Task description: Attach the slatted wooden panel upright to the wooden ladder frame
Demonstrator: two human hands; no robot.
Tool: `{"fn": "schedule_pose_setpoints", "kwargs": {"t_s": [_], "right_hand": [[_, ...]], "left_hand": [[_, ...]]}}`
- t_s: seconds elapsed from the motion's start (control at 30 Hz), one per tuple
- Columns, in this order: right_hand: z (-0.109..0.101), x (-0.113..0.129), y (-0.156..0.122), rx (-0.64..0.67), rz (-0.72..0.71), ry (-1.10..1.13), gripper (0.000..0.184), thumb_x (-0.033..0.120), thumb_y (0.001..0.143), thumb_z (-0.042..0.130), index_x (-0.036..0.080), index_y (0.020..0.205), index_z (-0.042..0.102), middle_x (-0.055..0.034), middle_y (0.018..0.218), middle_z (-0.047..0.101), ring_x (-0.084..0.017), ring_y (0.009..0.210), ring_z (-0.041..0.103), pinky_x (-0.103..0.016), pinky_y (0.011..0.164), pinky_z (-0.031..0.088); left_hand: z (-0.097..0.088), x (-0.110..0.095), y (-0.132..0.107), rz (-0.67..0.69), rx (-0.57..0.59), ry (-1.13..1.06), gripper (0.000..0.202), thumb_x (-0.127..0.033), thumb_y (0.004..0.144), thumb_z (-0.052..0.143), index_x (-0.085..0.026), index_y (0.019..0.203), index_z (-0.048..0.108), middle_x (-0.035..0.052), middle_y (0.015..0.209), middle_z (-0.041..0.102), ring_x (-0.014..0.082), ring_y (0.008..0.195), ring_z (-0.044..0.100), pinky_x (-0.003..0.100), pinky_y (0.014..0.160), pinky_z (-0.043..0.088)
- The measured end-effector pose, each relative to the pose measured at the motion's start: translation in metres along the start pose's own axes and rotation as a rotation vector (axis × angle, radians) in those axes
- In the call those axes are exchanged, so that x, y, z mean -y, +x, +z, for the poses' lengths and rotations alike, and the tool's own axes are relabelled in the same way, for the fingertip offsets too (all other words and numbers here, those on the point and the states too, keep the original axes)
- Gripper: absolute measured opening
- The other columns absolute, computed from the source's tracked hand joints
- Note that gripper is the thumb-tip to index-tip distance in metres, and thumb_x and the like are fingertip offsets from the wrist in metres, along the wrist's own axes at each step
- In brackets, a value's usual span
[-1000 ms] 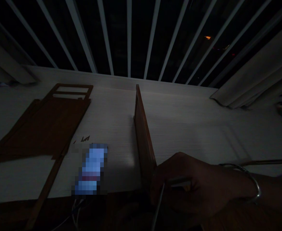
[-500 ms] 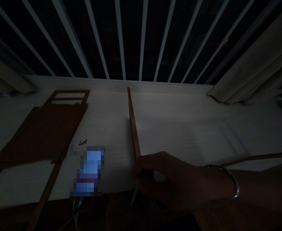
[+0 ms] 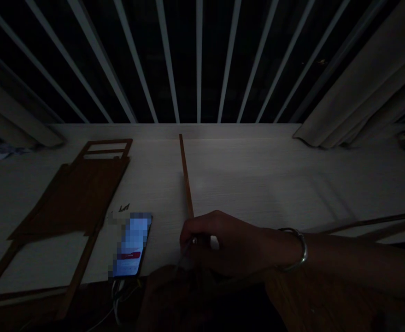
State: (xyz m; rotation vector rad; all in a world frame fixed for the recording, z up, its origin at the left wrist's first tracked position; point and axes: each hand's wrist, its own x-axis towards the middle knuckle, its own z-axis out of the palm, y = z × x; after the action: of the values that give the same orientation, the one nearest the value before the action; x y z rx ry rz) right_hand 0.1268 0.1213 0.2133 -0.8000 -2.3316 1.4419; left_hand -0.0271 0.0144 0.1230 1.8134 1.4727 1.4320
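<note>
My right hand (image 3: pixel 219 242), a metal bangle (image 3: pixel 301 251) on its wrist, is closed in a pinch on a thin, shiny metal rod (image 3: pixel 185 252). Its fingers are at the near end of a narrow wooden bar (image 3: pixel 186 177), which stretches away over the pale surface; they cover that end, and I cannot tell whether they grip it too. My left hand (image 3: pixel 164 288) is low in the frame, just below and left of the right one. Deep shadow hides its fingers and anything in them.
A folding wooden frame with a brown panel (image 3: pixel 79 198) lies at left on the pale ledge (image 3: pixel 243 184). A lit phone (image 3: pixel 133 246) with cables (image 3: pixel 115 299) and small dark pieces (image 3: pixel 124 208) are beside it. Another wooden bar (image 3: pixel 371 223) is at right. Window bars (image 3: pixel 198 64) and curtains (image 3: pixel 340 101) stand behind.
My right hand has shifted a little left with the rod. The wooden bar's near end has moved left too. My left hand now shows dimly beneath. The view has shifted slightly.
</note>
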Motion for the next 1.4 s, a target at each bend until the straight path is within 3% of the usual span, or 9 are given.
{"fn": "schedule_pose_setpoints", "kwargs": {"t_s": [0.13,0.4,0.6,0.8,0.97,1.1,1.23,1.3,1.4], "right_hand": [[0.001,-0.002,0.0,-0.006,-0.004,0.108,0.012,0.019,0.08,0.044,0.013,0.084,0.055,0.0013,0.072,0.055,-0.006,0.062,0.047,-0.017,0.055,0.036],[-0.004,-0.005,0.002,-0.164,-0.049,0.339,0.016,0.029,0.082,0.044,0.016,0.09,0.049,0.0007,0.077,0.055,-0.004,0.053,0.049,-0.018,0.049,0.04],[-0.011,-0.006,-0.001,-0.291,-0.104,0.262,0.017,0.03,0.081,0.045,0.015,0.086,0.05,-0.0011,0.081,0.058,-0.004,0.052,0.049,-0.017,0.046,0.039],[-0.016,-0.006,-0.007,-0.257,-0.164,0.117,0.018,0.031,0.079,0.048,0.015,0.087,0.053,-0.0014,0.08,0.058,-0.006,0.054,0.051,-0.018,0.047,0.041],[-0.026,0.003,-0.019,-0.396,-0.176,0.121,0.024,0.036,0.083,0.041,0.015,0.087,0.052,-0.0033,0.083,0.058,-0.007,0.056,0.053,-0.019,0.049,0.043],[-0.023,0.027,-0.053,-0.481,-0.125,0.135,0.033,0.042,0.085,0.032,0.015,0.09,0.05,-0.0038,0.081,0.06,-0.006,0.053,0.052,-0.019,0.048,0.042],[0.005,0.064,-0.109,-0.437,-0.155,0.155,0.033,0.044,0.083,0.039,0.014,0.084,0.053,-0.0036,0.077,0.06,-0.008,0.057,0.053,-0.021,0.053,0.042],[0.028,0.086,-0.139,-0.406,-0.155,0.309,0.035,0.045,0.082,0.039,0.014,0.08,0.053,-0.0036,0.072,0.059,-0.009,0.057,0.053,-0.021,0.054,0.041],[0.069,0.122,-0.182,-0.467,-0.13,0.7,0.033,0.045,0.082,0.04,0.015,0.079,0.051,-0.0027,0.069,0.058,-0.009,0.059,0.053,-0.021,0.053,0.039]], "left_hand": [[-0.002,-0.005,0.005,0.059,-0.029,0.029,0.033,-0.034,0.061,0.067,-0.027,0.092,0.058,0.0029,0.091,0.056,0.0196,0.085,0.056,0.03,0.064,0.051],[-0.018,-0.017,0.011,0.22,0.122,0.229,0.031,-0.036,0.065,0.064,-0.028,0.095,0.061,0.0045,0.108,0.055,0.0239,0.107,0.045,0.038,0.083,0.044],[-0.023,-0.033,0.011,0.31,0.258,0.121,0.035,-0.027,0.071,0.06,-0.025,0.106,0.056,0.006,0.11,0.058,0.0239,0.116,0.039,0.042,0.087,0.042],[-0.03,-0.049,0.0,0.31,0.286,0.007,0.036,-0.021,0.073,0.057,-0.025,0.108,0.055,0.0062,0.113,0.056,0.0233,0.119,0.036,0.046,0.09,0.04],[-0.036,-0.064,-0.012,0.28,0.278,-0.008,0.036,-0.02,0.073,0.058,-0.025,0.109,0.055,0.0059,0.115,0.055,0.0209,0.112,0.044,0.045,0.09,0.04],[-0.038,-0.073,-0.022,0.233,0.259,-0.007,0.036,-0.022,0.072,0.059,-0.026,0.107,0.055,0.0057,0.117,0.053,0.0189,0.104,0.051,0.041,0.087,0.043],[-0.037,-0.08,-0.032,0.211,0.247,-0.038,0.035,-0.025,0.072,0.059,-0.025,0.107,0.056,0.004,0.118,0.052,0.0191,0.106,0.05,0.041,0.093,0.039],[-0.036,-0.083,-0.037,0.185,0.261,-0.054,0.036,-0.027,0.073,0.057,-0.024,0.109,0.055,0.0033,0.12,0.051,0.0191,0.108,0.049,0.04,0.094,0.038],[-0.034,-0.091,-0.045,0.14,0.28,-0.067,0.037,-0.028,0.072,0.057,-0.023,0.109,0.055,0.0031,0.121,0.05,0.0197,0.109,0.048,0.038,0.094,0.039]]}}
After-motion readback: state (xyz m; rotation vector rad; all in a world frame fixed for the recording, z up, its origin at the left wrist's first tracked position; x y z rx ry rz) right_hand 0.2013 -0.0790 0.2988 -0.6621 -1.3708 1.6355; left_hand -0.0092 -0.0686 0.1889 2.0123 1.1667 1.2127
